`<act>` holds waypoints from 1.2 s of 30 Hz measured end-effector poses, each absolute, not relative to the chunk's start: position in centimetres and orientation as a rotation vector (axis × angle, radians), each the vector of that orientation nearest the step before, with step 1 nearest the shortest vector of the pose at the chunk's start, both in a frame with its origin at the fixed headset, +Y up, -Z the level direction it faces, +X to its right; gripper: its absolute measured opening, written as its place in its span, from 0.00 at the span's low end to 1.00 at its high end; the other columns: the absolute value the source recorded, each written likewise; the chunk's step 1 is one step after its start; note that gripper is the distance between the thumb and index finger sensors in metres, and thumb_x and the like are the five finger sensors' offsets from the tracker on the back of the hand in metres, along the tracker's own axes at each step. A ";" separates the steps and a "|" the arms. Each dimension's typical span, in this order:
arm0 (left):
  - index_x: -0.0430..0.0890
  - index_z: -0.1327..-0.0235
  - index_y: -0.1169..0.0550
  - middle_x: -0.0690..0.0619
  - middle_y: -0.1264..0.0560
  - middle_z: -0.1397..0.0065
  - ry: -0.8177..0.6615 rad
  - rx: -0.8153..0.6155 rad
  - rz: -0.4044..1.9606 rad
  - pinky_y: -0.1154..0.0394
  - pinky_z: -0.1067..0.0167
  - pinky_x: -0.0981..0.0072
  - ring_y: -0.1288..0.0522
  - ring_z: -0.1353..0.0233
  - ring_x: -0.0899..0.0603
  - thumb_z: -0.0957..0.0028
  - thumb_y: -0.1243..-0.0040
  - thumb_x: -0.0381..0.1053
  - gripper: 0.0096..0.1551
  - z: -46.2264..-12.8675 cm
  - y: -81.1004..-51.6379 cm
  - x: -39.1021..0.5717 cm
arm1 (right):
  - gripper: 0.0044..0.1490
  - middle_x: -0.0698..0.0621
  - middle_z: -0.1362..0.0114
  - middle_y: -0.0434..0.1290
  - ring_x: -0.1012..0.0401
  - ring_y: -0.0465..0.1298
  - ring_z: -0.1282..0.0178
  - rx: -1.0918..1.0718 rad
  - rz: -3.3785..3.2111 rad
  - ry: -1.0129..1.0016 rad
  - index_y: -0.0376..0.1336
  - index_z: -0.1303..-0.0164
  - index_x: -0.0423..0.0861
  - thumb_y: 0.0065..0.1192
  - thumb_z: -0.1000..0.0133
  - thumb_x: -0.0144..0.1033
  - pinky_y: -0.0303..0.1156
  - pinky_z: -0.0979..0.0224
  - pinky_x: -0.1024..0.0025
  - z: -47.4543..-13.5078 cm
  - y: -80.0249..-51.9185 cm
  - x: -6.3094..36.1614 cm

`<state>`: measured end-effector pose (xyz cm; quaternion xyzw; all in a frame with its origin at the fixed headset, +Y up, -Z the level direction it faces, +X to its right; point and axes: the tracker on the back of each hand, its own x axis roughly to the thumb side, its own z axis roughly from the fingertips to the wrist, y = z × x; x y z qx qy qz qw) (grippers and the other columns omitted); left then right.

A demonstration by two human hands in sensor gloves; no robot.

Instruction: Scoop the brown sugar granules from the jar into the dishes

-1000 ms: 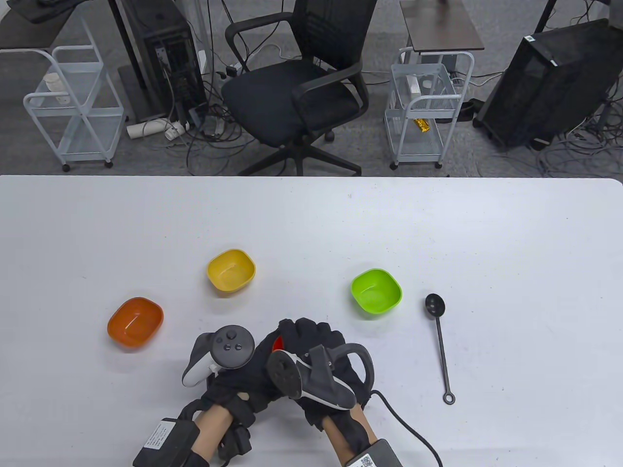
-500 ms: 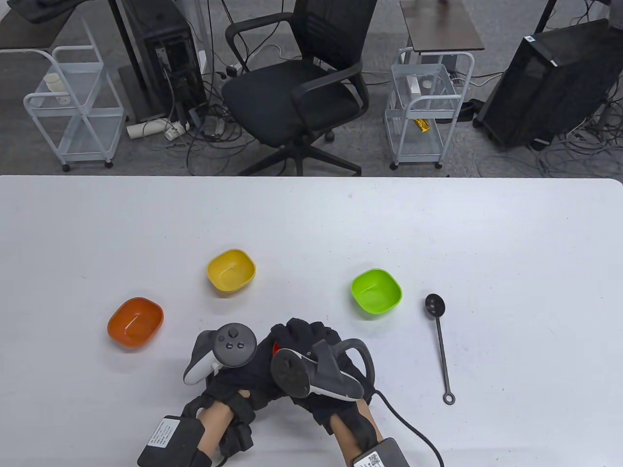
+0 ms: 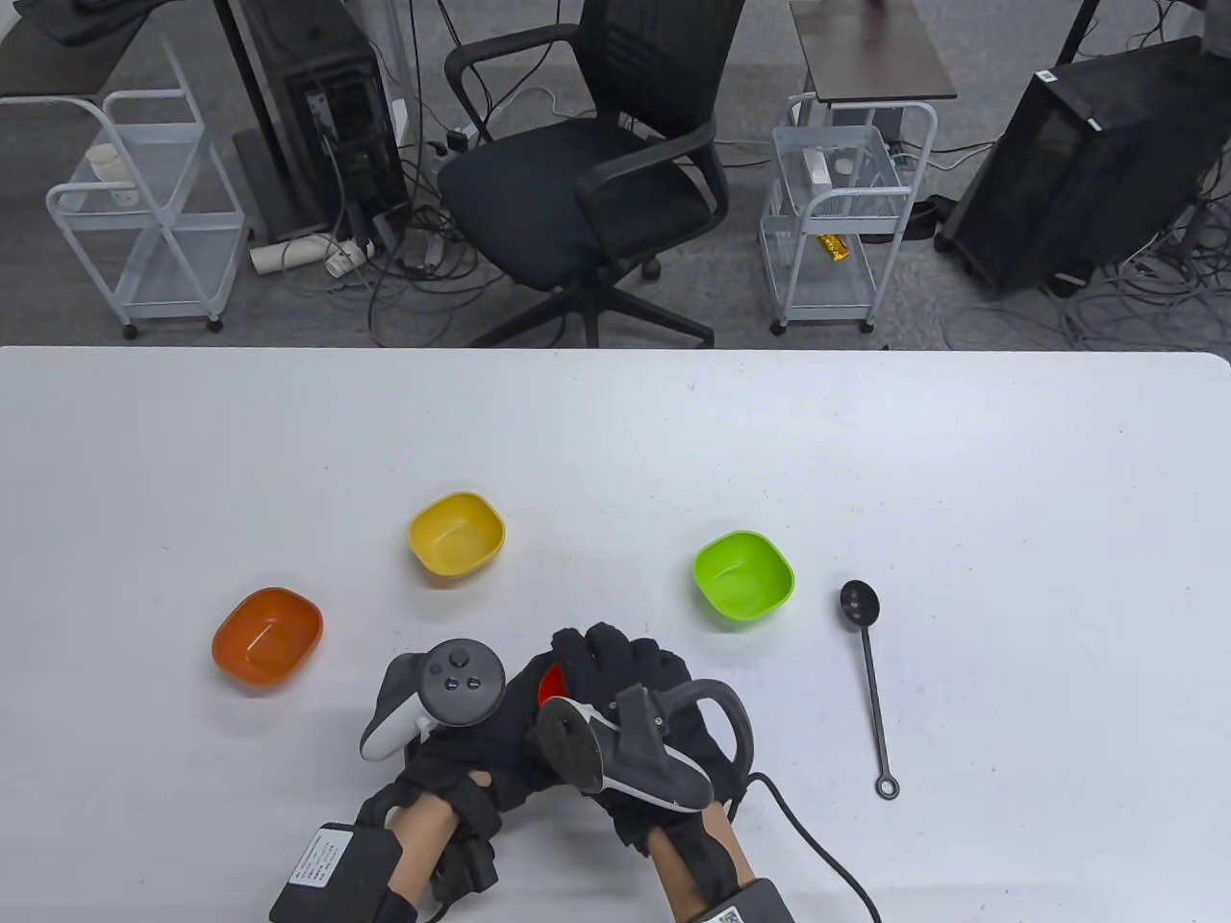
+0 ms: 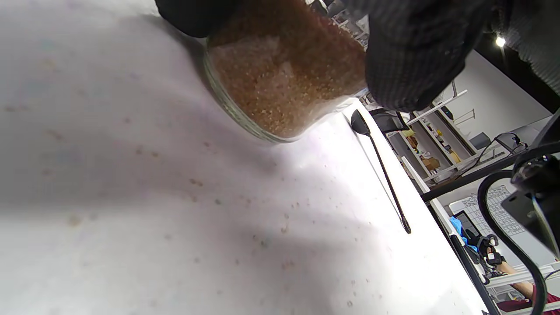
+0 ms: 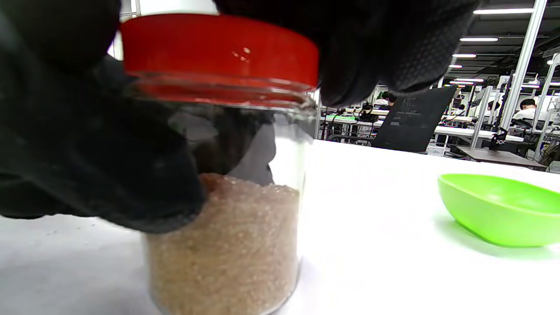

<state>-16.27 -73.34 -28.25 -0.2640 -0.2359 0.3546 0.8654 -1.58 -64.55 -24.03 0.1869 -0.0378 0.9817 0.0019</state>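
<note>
Lid's still on, still twisting

The jar (image 5: 227, 205) of brown sugar sits on the counter (image 3: 615, 442) near me, my left hand (image 3: 481, 740) wrapped round the glass, right hand (image 3: 625, 692) clamped on the red lid (image 5: 218, 48); my right wrist has rolled a bit since a moment ago, so unscrewing continues. Spoon (image 3: 868, 673) and dishes wait untouched.

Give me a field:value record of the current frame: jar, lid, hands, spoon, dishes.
jar: clear jar, upright on the table, partly filled with brown sugar
lid: red lid, still on
left hand: left hand grips the jar body
right hand: right hand curled over the lid
spoon: black spoon, flat on the table, untouched, right of the green dish
dishes: orange dish, yellow dish, green dish; all empty
</note>
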 end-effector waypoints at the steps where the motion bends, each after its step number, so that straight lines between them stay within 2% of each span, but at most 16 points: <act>1: 0.48 0.12 0.57 0.49 0.49 0.08 -0.495 -0.553 0.742 0.35 0.14 0.47 0.41 0.07 0.37 0.47 0.24 0.72 0.70 -28.2 -73.3 -16.3 | 0.55 0.42 0.18 0.68 0.43 0.76 0.31 0.567 3.070 -0.124 0.57 0.18 0.45 0.59 0.48 0.70 0.73 0.26 0.43 -23.9 -64.6 -1.7; 6: 0.48 0.12 0.56 0.49 0.48 0.08 -0.515 -0.552 0.722 0.35 0.14 0.47 0.41 0.06 0.38 0.48 0.24 0.72 0.71 -28.5 -73.2 -16.2 | 0.51 0.40 0.17 0.65 0.39 0.73 0.28 0.688 2.994 -0.080 0.56 0.18 0.43 0.61 0.46 0.62 0.69 0.24 0.38 -24.2 -64.8 -1.5; 14: 0.48 0.12 0.57 0.48 0.49 0.08 -0.515 -0.552 0.713 0.35 0.14 0.47 0.41 0.07 0.38 0.47 0.25 0.72 0.71 -28.3 -73.1 -16.2 | 0.47 0.43 0.09 0.51 0.34 0.58 0.16 0.799 2.825 0.152 0.48 0.15 0.47 0.60 0.42 0.49 0.58 0.18 0.31 -24.4 -65.2 -0.4; 16: 0.47 0.12 0.57 0.48 0.48 0.08 -0.518 -0.548 0.710 0.34 0.15 0.47 0.40 0.07 0.37 0.47 0.25 0.72 0.71 -28.2 -73.1 -16.2 | 0.48 0.44 0.08 0.47 0.34 0.56 0.15 0.765 2.809 0.125 0.46 0.14 0.50 0.60 0.41 0.52 0.57 0.18 0.31 -24.1 -65.5 0.0; 17: 0.47 0.12 0.56 0.48 0.48 0.08 -0.521 -0.548 0.708 0.34 0.15 0.47 0.40 0.07 0.37 0.48 0.25 0.72 0.71 -28.2 -73.1 -16.2 | 0.52 0.42 0.07 0.46 0.33 0.56 0.16 0.759 2.834 0.067 0.45 0.14 0.50 0.60 0.43 0.59 0.58 0.19 0.31 -24.0 -65.6 0.1; 19: 0.47 0.12 0.56 0.48 0.48 0.08 -0.523 -0.547 0.704 0.34 0.15 0.47 0.40 0.07 0.38 0.48 0.25 0.72 0.71 -28.2 -73.1 -16.2 | 0.60 0.36 0.09 0.50 0.34 0.63 0.19 0.647 2.925 -0.076 0.46 0.13 0.46 0.58 0.48 0.70 0.62 0.19 0.33 -23.8 -65.4 0.2; 21: 0.47 0.12 0.56 0.48 0.48 0.08 -0.523 -0.548 0.704 0.34 0.15 0.48 0.40 0.07 0.37 0.48 0.25 0.72 0.71 -28.2 -73.1 -16.2 | 0.61 0.38 0.11 0.57 0.38 0.69 0.23 0.625 2.953 -0.123 0.50 0.14 0.46 0.58 0.50 0.73 0.66 0.21 0.37 -23.8 -65.4 -0.1; 24: 0.48 0.12 0.57 0.48 0.48 0.08 -0.522 -0.552 0.706 0.34 0.15 0.48 0.40 0.07 0.38 0.48 0.25 0.72 0.71 -28.1 -73.1 -16.2 | 0.58 0.43 0.16 0.65 0.43 0.74 0.27 0.607 2.968 -0.154 0.53 0.16 0.46 0.59 0.50 0.72 0.70 0.23 0.41 -23.8 -65.3 -0.5; 27: 0.48 0.12 0.56 0.48 0.48 0.08 -0.520 -0.551 0.704 0.34 0.15 0.48 0.40 0.07 0.37 0.48 0.25 0.72 0.71 -28.1 -73.1 -16.2 | 0.54 0.42 0.15 0.64 0.41 0.72 0.27 0.642 2.954 -0.110 0.54 0.17 0.46 0.60 0.47 0.67 0.69 0.23 0.40 -23.8 -65.3 -0.7; 33: 0.47 0.12 0.57 0.47 0.48 0.08 -0.518 -0.549 0.700 0.34 0.16 0.48 0.40 0.07 0.37 0.48 0.25 0.72 0.71 -28.1 -73.1 -16.2 | 0.50 0.40 0.09 0.52 0.34 0.61 0.19 0.743 2.864 0.121 0.47 0.14 0.44 0.59 0.42 0.54 0.60 0.20 0.31 -24.1 -65.4 -0.7; 35: 0.47 0.12 0.56 0.47 0.48 0.08 -0.517 -0.547 0.697 0.34 0.16 0.48 0.40 0.07 0.37 0.48 0.25 0.72 0.71 -28.1 -73.0 -16.2 | 0.50 0.39 0.08 0.48 0.32 0.59 0.18 0.730 2.863 0.136 0.45 0.14 0.46 0.58 0.41 0.54 0.58 0.19 0.30 -24.0 -65.4 -0.7; 36: 0.47 0.12 0.57 0.47 0.48 0.08 -0.518 -0.546 0.696 0.33 0.16 0.48 0.39 0.08 0.37 0.48 0.25 0.72 0.71 -28.0 -73.0 -16.2 | 0.53 0.38 0.08 0.46 0.31 0.59 0.18 0.702 2.901 0.079 0.44 0.13 0.47 0.58 0.42 0.58 0.58 0.19 0.30 -24.0 -65.4 -0.7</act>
